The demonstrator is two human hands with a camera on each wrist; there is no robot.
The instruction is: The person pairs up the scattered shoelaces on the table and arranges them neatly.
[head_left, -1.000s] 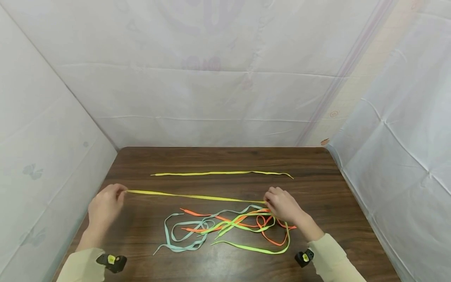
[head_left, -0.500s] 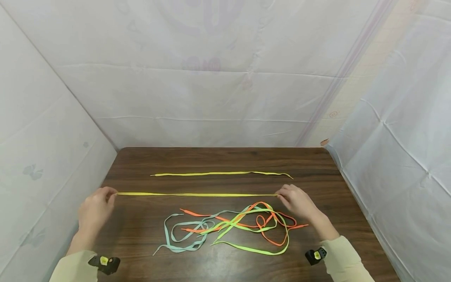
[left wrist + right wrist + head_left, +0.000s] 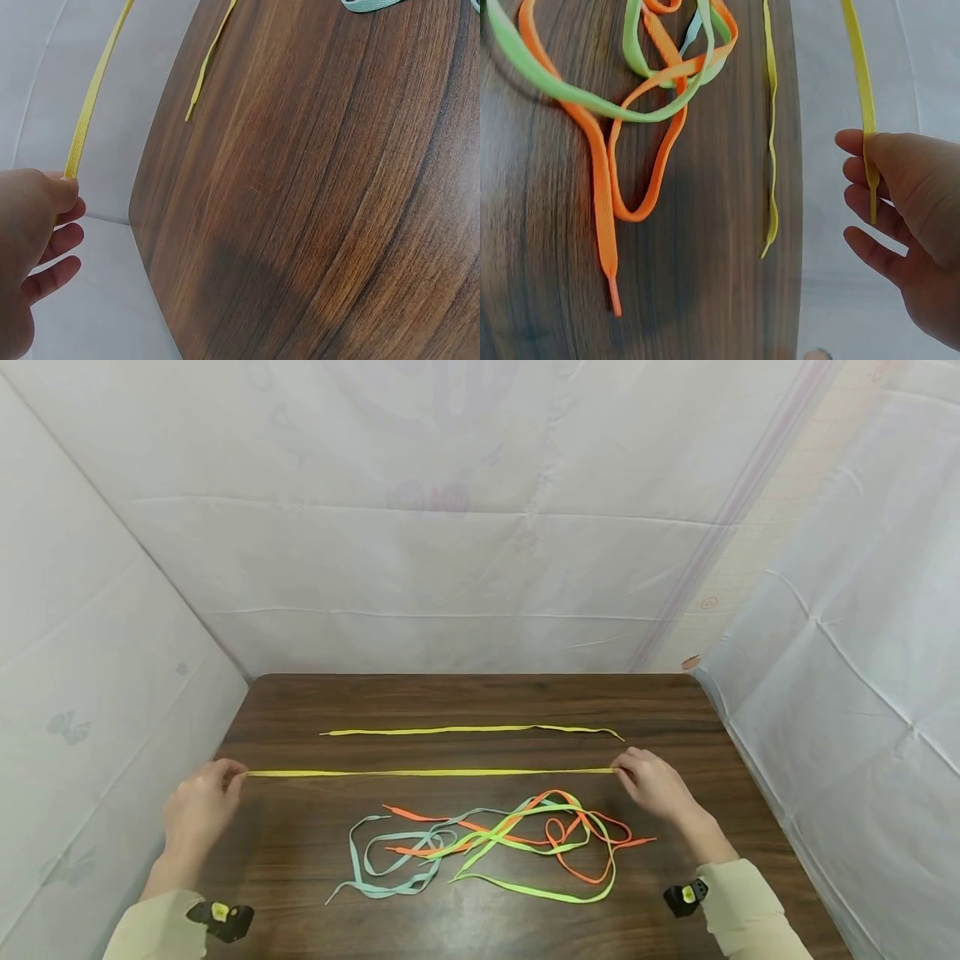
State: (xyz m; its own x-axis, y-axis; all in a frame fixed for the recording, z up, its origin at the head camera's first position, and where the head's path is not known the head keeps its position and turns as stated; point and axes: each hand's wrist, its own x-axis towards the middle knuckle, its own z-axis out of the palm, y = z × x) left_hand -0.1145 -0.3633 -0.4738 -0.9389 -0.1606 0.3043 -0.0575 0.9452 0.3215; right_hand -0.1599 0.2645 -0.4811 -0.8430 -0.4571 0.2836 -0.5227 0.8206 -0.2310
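A yellow shoelace (image 3: 427,772) is stretched straight from side to side between my two hands. Its left end is pinched between the thumb and fingers of my left hand (image 3: 202,802). My right hand (image 3: 654,783) pinches the other end; in the right wrist view the lace's thin tip (image 3: 874,206) hangs below the thumb. Behind it, a second yellow shoelace (image 3: 450,728) lies nearly straight across the table. In front lies a tangle of an orange shoelace (image 3: 412,814), a light green shoelace (image 3: 525,888) and a pale blue shoelace (image 3: 360,860), loops crossing one another.
The dark wooden table (image 3: 337,935) has its far edge against a white sheet wall (image 3: 450,568). More white sheeting (image 3: 862,635) hangs to the right and left. A black wrist camera (image 3: 232,922) sits on the left wrist, another (image 3: 684,899) on the right.
My right hand has moved right and slightly away from me, leaving the tangle. The left hand shifted a little left. The held yellow shoelace went from slanted to level and taut.
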